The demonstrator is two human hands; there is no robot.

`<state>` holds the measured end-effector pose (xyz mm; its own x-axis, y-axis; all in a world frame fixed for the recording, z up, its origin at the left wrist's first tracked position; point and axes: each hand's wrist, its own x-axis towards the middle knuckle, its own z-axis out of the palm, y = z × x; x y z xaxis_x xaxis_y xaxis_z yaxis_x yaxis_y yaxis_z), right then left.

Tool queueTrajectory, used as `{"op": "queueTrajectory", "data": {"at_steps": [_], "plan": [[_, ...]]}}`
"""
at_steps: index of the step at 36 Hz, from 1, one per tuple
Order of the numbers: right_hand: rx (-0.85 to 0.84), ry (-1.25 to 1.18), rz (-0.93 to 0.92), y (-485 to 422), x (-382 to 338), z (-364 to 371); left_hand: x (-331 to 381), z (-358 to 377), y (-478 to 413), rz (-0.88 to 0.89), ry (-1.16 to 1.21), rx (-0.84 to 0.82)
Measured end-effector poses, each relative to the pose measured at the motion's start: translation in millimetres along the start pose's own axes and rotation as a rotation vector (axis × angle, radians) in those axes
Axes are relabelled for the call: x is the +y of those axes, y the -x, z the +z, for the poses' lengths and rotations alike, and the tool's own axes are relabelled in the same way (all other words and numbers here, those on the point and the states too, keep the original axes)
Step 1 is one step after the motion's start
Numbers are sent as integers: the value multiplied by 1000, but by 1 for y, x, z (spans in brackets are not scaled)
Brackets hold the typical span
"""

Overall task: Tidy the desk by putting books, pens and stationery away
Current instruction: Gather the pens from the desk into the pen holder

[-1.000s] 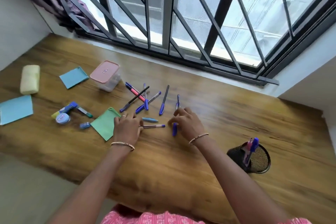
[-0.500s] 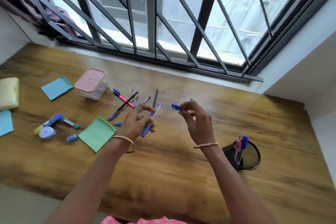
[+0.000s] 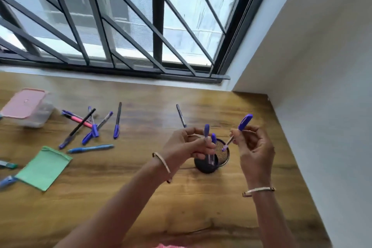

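A black mesh pen holder stands on the wooden desk. My left hand hovers just left of it, closed on a clear pen with a blue cap, held upright; a second blue-capped pen shows beside it. My right hand is above the holder's right side, gripping another blue-capped pen tilted with its tip down over the holder's mouth. Several loose pens lie scattered at the left, and one dark pen lies behind my left hand.
A clear box with a pink lid sits at the far left. A green notepad lies at the front left, with small stationery bits beside it. The barred window runs along the back; a white wall bounds the right.
Both hands picked pens up off the desk and carried them right, over the pen holder. The view swung right with them.
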<state>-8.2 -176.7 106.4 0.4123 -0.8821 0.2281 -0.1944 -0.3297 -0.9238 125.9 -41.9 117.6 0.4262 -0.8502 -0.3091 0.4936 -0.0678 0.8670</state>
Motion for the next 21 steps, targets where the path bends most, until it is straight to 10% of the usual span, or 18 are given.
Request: {"op": "queueTrajectory", "data": {"at_steps": [12,21], "plan": [[-216,351,-28,10,33,9,-63,19,-32,85,-478,287],[-64,349,-164,-8,11,28,-39,-6,-23,190,-452,449]]}}
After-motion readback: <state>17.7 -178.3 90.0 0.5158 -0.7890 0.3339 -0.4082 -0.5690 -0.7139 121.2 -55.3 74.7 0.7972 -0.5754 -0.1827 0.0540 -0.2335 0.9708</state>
